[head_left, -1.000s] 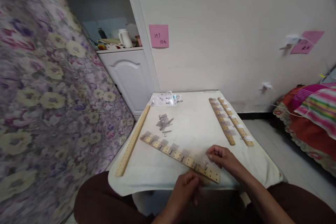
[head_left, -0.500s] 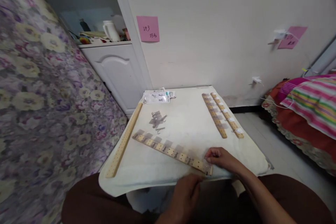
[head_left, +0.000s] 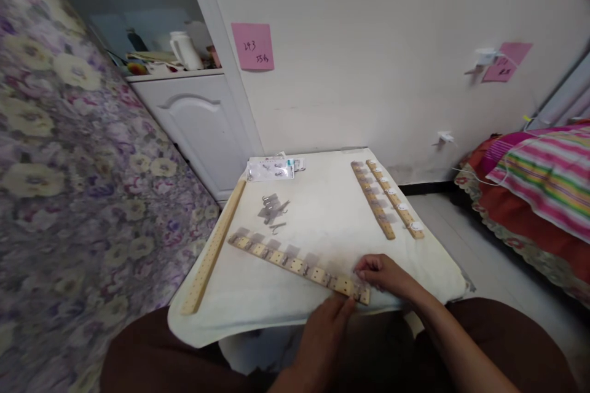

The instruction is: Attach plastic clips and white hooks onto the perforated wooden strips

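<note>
Left of centre: drilled wooden strip (head_left: 214,249) | then loose hooks (head_left: 273,207) | mid-frame to lower centre-right: hook-lined strip (head_left: 297,266), slanting | lower centre: left hand (head_left: 325,325), fingertips at its near edge, cannot tell grip | rightward: right hand (head_left: 380,271), fingers nearly together by end hook (head_left: 358,290), cannot tell hold

The one view looks from the wearer's head, forward and steeply down across the cloth-covered table (head_left: 318,209), which fills the middle and lower centre of the frame. The trousered lap (head_left: 161,344) is nearest, along the bottom edge; the left hand (head_left: 325,325) and right hand (head_left: 380,273) appear close in the lower centre. The camera faces the pale wall (head_left: 350,67) across the top. Coverage is wide, taking in the floral curtain (head_left: 59,153) at the left edge and striped cloth (head_left: 548,166) at the right; the upper-left cabinet (head_left: 203,126) leans.
</note>
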Action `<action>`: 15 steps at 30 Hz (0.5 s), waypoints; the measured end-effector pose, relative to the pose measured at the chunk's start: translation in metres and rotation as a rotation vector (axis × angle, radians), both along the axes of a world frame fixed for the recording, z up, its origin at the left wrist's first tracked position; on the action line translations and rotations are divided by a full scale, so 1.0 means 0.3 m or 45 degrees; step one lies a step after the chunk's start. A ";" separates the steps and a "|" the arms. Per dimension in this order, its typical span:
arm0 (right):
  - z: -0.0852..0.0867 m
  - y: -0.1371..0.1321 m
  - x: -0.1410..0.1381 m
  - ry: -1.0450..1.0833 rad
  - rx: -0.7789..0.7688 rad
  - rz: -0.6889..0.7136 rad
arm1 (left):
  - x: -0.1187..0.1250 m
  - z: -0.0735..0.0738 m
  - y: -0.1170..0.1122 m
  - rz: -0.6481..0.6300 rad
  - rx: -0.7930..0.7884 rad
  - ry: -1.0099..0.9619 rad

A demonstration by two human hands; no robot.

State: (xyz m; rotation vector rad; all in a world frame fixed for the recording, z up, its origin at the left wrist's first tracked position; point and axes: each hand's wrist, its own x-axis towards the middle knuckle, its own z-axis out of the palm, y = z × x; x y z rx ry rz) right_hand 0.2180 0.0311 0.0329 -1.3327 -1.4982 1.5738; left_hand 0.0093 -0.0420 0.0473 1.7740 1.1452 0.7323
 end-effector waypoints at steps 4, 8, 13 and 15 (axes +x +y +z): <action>-0.008 0.003 -0.001 0.015 -0.003 0.001 | -0.003 -0.029 0.008 -0.050 0.078 0.043; -0.009 0.004 -0.001 0.021 -0.011 0.011 | -0.014 -0.055 0.009 -0.060 0.098 0.066; -0.013 0.005 0.000 0.029 -0.033 0.010 | -0.020 -0.053 0.007 -0.082 0.071 0.106; -0.013 0.006 0.000 0.032 -0.027 0.011 | -0.021 -0.053 0.007 -0.083 0.059 0.086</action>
